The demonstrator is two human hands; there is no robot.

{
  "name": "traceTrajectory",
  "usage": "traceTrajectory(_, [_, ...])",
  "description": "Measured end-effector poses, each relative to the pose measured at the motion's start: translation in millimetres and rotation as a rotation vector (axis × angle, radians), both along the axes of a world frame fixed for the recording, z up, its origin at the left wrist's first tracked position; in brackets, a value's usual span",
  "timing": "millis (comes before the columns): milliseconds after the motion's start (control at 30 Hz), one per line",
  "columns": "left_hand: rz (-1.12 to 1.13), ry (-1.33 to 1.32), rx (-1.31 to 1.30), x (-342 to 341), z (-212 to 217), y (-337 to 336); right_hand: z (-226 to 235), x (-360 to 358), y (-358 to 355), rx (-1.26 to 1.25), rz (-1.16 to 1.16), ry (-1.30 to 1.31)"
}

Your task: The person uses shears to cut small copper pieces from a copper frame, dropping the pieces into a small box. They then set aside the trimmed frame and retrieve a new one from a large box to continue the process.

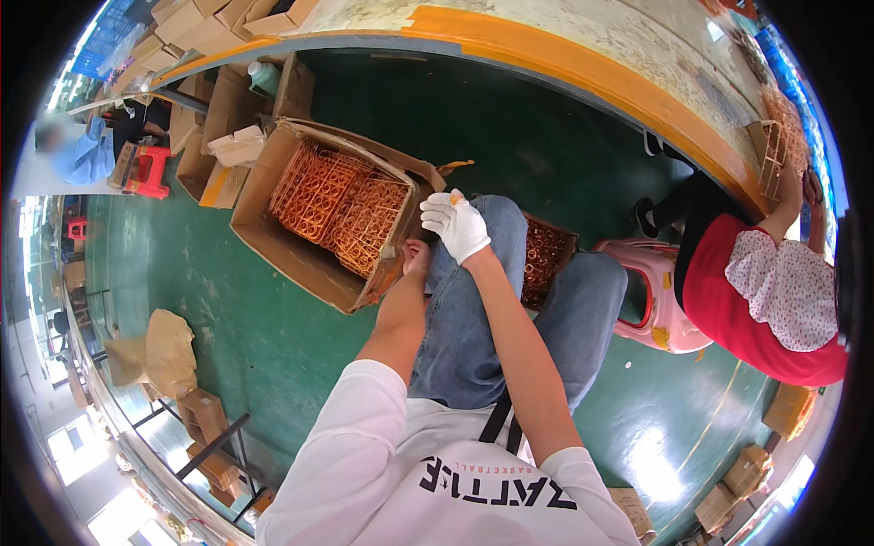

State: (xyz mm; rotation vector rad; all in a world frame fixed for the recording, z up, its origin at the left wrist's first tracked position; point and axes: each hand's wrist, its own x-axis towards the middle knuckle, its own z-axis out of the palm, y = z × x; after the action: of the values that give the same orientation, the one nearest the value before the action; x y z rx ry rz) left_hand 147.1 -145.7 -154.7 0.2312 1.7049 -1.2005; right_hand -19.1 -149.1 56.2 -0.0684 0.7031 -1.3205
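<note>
My right hand [454, 226] wears a white glove and hovers over my left knee, fingers curled. A small orange spot shows at its fingertips; whether that is a held piece is too small to tell. Just left of it and lower, my bare left hand [416, 256] is beside the near right edge of a large open cardboard box [300, 278]. Its fingers are bent, and what they hold, if anything, is hidden. Inside that box lie stacked copper-coloured ring-shaped frames [341, 205]. More copper-coloured parts [543, 259] sit in a smaller box between my knees.
A long bench with an orange edge [510, 36] crosses ahead. At right a person in red [728, 300] works beside a pink stool [646, 291]. Cardboard boxes [228, 114] stand behind the large box at left. A red stool [150, 171] is farther off on the green floor [264, 355].
</note>
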Motion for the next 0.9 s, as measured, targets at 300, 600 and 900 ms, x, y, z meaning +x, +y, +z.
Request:
traceTrajectory(300, [-0.156, -0.104, 0.076, -14, 8, 7, -5, -4, 4, 0.003, -0.031, -0.017])
traceTrajectory(600, [-0.085, -0.096, 0.136, -13, -1, -4, -1, -4, -1, -0.007, 0.006, -0.028])
traceTrajectory(900, [0.131, 0.25, 0.236, -35, 36, 2, -23, -12, 6, 0.045, -0.042, -0.056])
